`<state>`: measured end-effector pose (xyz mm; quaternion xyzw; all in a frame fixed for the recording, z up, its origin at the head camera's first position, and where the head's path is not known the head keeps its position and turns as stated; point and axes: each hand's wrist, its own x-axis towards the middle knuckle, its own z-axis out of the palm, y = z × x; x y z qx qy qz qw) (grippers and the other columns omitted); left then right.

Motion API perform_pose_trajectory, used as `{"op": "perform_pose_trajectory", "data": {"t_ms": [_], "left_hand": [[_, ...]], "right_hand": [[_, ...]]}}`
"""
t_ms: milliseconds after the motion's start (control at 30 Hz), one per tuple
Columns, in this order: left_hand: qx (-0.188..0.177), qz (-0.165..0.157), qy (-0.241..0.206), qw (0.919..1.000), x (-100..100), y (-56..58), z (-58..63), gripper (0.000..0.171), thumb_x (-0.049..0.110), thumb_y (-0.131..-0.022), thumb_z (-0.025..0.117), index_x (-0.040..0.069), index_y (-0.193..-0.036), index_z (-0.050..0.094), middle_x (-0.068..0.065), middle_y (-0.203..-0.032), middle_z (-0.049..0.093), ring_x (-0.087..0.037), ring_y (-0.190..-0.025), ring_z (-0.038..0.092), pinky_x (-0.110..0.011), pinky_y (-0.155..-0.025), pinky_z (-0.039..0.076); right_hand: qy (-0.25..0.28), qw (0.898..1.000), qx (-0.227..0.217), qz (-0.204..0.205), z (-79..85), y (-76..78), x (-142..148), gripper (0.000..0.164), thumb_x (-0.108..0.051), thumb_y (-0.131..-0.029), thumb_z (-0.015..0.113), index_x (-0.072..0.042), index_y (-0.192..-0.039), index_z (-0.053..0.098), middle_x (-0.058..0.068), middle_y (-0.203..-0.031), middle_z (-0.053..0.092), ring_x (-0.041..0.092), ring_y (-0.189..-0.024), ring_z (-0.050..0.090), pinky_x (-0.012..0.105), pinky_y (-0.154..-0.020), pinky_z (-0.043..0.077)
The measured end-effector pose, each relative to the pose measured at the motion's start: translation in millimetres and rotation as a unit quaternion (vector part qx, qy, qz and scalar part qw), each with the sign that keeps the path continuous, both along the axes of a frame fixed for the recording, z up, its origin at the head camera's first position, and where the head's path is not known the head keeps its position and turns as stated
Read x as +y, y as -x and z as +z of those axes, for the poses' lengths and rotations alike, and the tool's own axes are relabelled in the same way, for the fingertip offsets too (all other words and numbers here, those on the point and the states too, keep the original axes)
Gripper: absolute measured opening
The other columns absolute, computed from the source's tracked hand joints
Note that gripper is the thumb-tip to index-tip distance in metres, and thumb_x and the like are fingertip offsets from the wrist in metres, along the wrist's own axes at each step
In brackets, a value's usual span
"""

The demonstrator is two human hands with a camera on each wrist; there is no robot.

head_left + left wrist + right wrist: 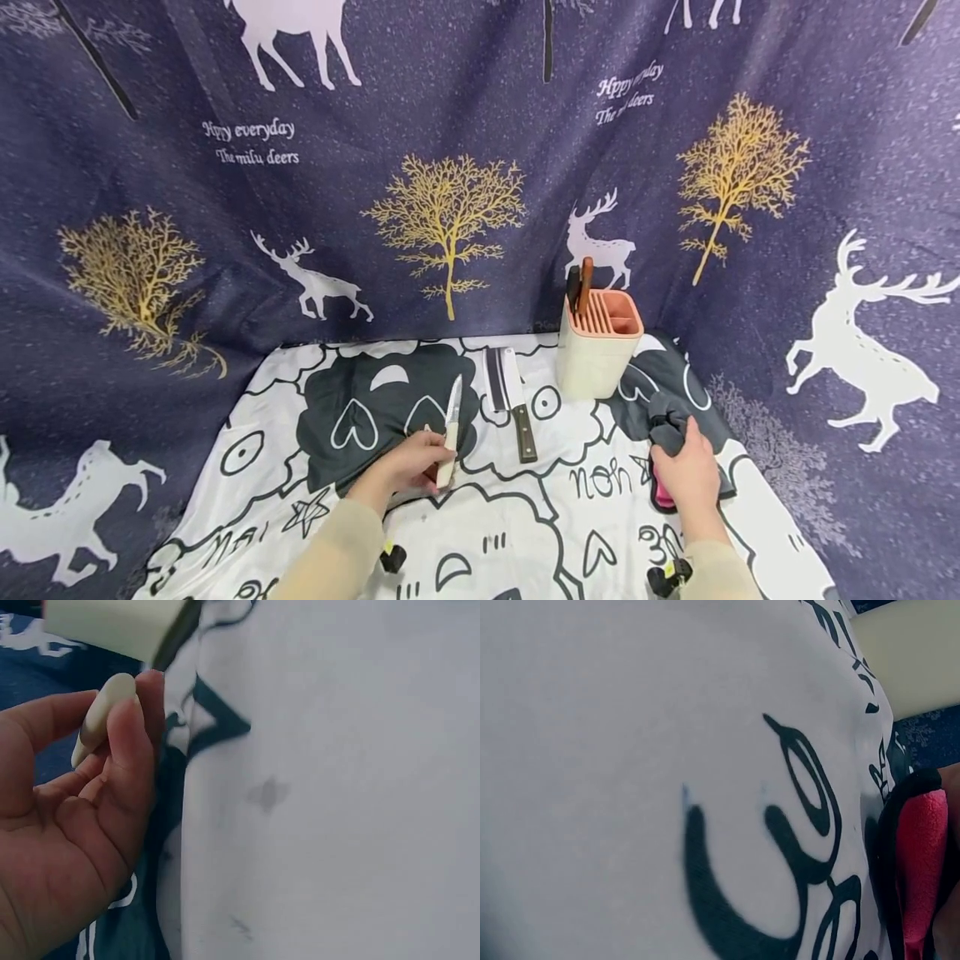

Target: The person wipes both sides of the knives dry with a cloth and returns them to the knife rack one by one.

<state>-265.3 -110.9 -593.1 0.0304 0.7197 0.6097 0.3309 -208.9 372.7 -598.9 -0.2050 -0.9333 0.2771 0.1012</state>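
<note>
In the head view, my left hand (420, 461) pinches a small knife (448, 454) by its white handle, its blade pointing up and away. The left wrist view shows the handle (112, 705) end-on between the thumb and fingers of that hand (82, 817). On the right, my right hand (690, 475) grips a bunched cloth, dark grey on one side with a pink part (662, 492). At the right edge of the right wrist view the cloth (922, 862) shows pink with a black border. A cleaver (516, 400) with a dark handle lies between the hands.
A cream knife block (588, 367) with an orange slotted top stands at the back right, two handles (585, 283) sticking up from it. The table is covered by a white patterned cloth (480, 533). A dark blue printed curtain (480, 108) hangs behind.
</note>
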Motion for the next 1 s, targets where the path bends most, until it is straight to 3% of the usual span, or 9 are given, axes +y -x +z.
{"op": "perform_pose_trajectory", "data": {"t_ms": [233, 500, 800, 1000], "left_hand": [[0.012, 0.049, -0.096, 0.9941, -5, -33.1, 12.1, 0.046, 0.018, -0.102, 0.062, -0.011, -0.134, 0.047, -0.004, -0.077, 0.069, -0.011, -0.061, 0.068, -0.023, -0.048, 0.053], [0.035, 0.092, -0.122, 0.9876, -8, -63.0, 33.5, 0.052, 0.013, -0.101, 0.061, -0.007, -0.143, 0.037, -0.006, -0.084, 0.073, -0.014, -0.066, 0.072, -0.023, -0.048, 0.053], [0.096, 0.111, -0.076, 0.9862, 2, -74.2, 49.5, 0.046, 0.014, -0.099, 0.064, -0.009, -0.136, 0.047, 0.001, -0.079, 0.07, -0.009, -0.055, 0.059, -0.022, -0.046, 0.047], [0.106, 0.116, -0.087, 0.9837, 10, -76.5, 54.4, 0.042, 0.015, -0.099, 0.065, -0.005, -0.134, 0.052, 0.002, -0.08, 0.07, -0.007, -0.051, 0.053, -0.022, -0.046, 0.045]], "right_hand": [[-0.004, 0.999, -0.03, -0.016, 2.5, 4.8, 10, 0.086, -0.032, -0.094, 0.058, -0.005, -0.164, 0.014, 0.04, -0.152, 0.036, 0.062, -0.131, 0.043, 0.074, -0.099, 0.041], [0.006, 0.999, 0.027, -0.025, -6.8, -1.5, 11, 0.063, -0.02, -0.098, 0.049, -0.01, -0.159, 0.036, 0.035, -0.147, 0.047, 0.057, -0.132, 0.047, 0.071, -0.101, 0.042], [0.053, 0.996, 0.06, -0.038, -4.0, -4.6, 8, 0.06, -0.017, -0.097, 0.051, -0.014, -0.156, 0.043, 0.032, -0.149, 0.048, 0.055, -0.136, 0.044, 0.07, -0.107, 0.037], [0.126, 0.984, 0.112, -0.057, 7.7, -15.8, -8, 0.056, -0.012, -0.096, 0.055, -0.01, -0.151, 0.05, 0.033, -0.148, 0.05, 0.055, -0.139, 0.044, 0.065, -0.113, 0.036]]}}
